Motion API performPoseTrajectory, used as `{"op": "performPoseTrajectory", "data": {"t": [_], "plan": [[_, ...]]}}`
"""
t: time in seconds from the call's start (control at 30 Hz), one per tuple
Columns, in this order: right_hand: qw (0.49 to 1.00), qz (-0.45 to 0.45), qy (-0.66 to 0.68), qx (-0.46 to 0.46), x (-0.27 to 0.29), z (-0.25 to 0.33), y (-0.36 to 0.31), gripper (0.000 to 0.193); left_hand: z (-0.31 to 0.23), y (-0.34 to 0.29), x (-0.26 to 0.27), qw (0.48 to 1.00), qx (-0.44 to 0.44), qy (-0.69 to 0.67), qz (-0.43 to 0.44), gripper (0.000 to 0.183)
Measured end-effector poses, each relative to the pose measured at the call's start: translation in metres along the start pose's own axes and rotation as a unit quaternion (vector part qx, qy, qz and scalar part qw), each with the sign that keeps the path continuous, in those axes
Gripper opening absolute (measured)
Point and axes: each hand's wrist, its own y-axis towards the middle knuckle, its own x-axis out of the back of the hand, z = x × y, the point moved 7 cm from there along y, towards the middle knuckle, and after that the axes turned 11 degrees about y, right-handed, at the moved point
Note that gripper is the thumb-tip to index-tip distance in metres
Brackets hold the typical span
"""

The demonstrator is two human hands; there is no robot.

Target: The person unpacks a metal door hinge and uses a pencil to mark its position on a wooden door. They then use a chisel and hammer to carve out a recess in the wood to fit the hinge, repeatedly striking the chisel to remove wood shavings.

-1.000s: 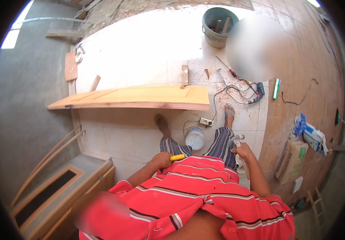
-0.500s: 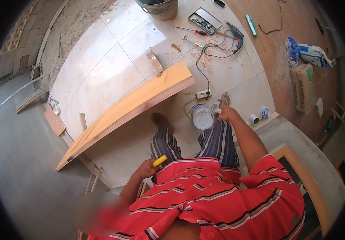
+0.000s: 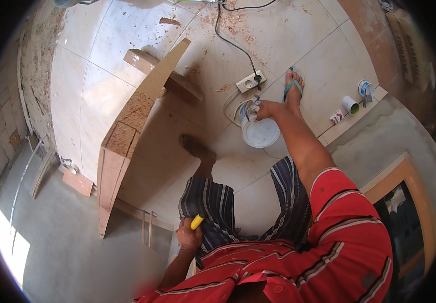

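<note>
My left hand (image 3: pixel 188 235) is closed around a tool with a yellow handle (image 3: pixel 197 221), held beside my left thigh; the rest of the tool is hidden. Reaching forward, my right hand (image 3: pixel 268 109) is closed on a small greyish thing (image 3: pixel 251 107) at the white bucket (image 3: pixel 261 132), too unclear to name. The bucket sits on the tiles between my feet, with a pale lid or surface on top. To the left stands a long wooden panel (image 3: pixel 111 169), with a rough, chipped stretch (image 3: pixel 129 126) along its upper side.
A wooden block (image 3: pixel 177 83) lies against the panel's far end. Beyond the bucket a white power strip (image 3: pixel 251 81) has a black cord plugged in. Wood shavings (image 3: pixel 243 35) litter the tiles. Small cans (image 3: pixel 350 104) line the ledge at right, near a wood-framed pane (image 3: pixel 405 212).
The view has swung down and closer, leaving the drill and tool tin out of sight. My right hand has moved from beside the bucket to its rim. The panel looks steeper.
</note>
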Motion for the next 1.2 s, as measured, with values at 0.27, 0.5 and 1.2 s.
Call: {"op": "performPoseTrajectory", "data": {"t": [0.27, 0.5, 1.2], "plan": [[0.997, 0.060, -0.033, 0.038, -0.071, -0.009, 0.035, 0.061, 0.012, 0.006, 0.004, 0.997, 0.016, 0.004, -0.071, 0.014], [0.987, 0.143, -0.038, 0.055, -0.122, 0.006, 0.049, 0.065, 0.035, 0.050, 0.019, 0.985, 0.011, -0.002, -0.173, 0.012], [0.900, 0.412, -0.061, -0.127, -0.170, -0.039, 0.094, 0.074, 0.062, 0.131, -0.049, 0.855, 0.087, 0.003, -0.512, 0.015]]}}
